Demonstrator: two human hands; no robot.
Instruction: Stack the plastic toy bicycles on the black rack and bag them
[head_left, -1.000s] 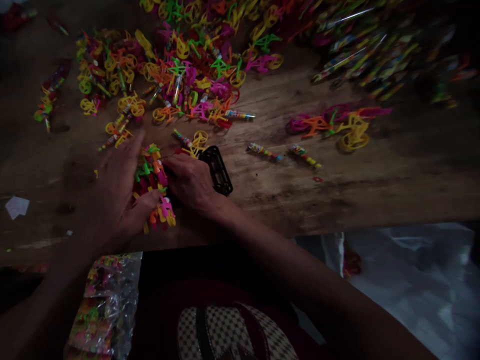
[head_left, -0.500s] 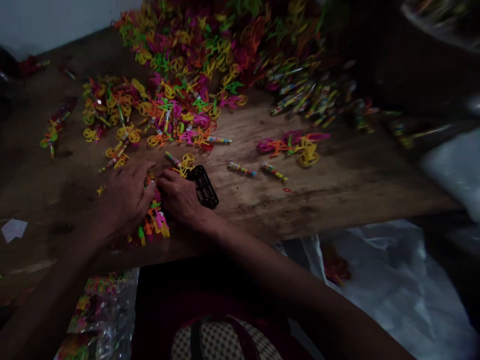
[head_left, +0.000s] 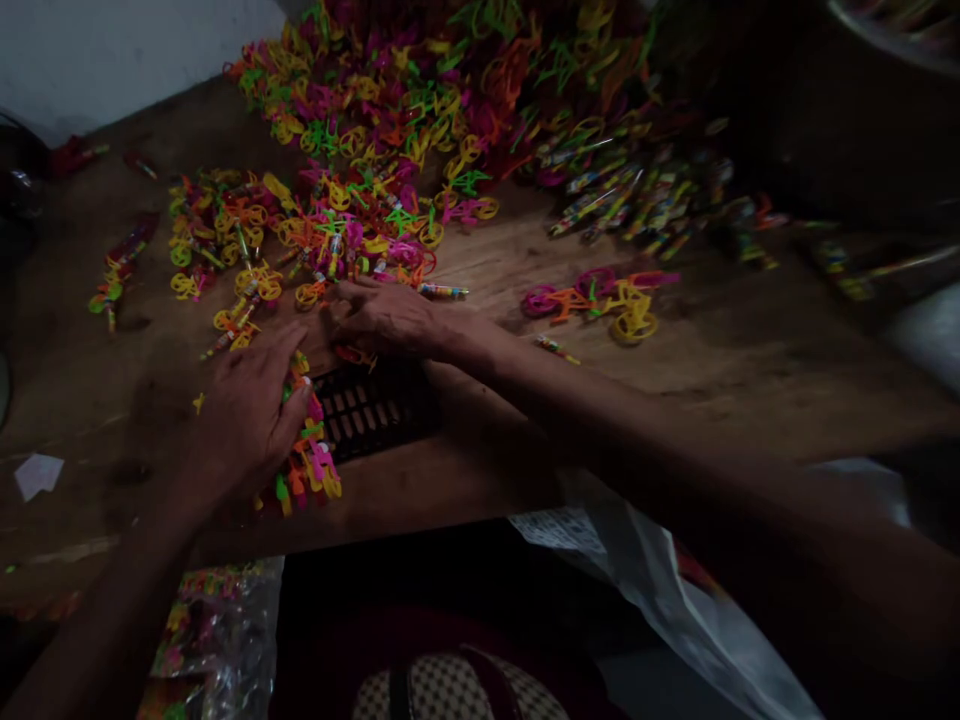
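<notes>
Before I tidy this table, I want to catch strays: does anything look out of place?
A white scrap lying on the left of the table looks stray, unlike the bright plastic pieces. Too dim to judge damage.

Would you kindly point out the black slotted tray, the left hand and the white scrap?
Black slotted tray point(head_left: 367, 412), head view: slotted middle.
Left hand point(head_left: 251, 405), head view: back of the hand.
White scrap point(head_left: 38, 475), head view: flat middle.

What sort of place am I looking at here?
Probably a small workshop, though it's dim: a big heap of bright plastic pieces lies on a wooden table, with a black slotted tray and, below the edge, a clear bag of colourful bits.
</notes>
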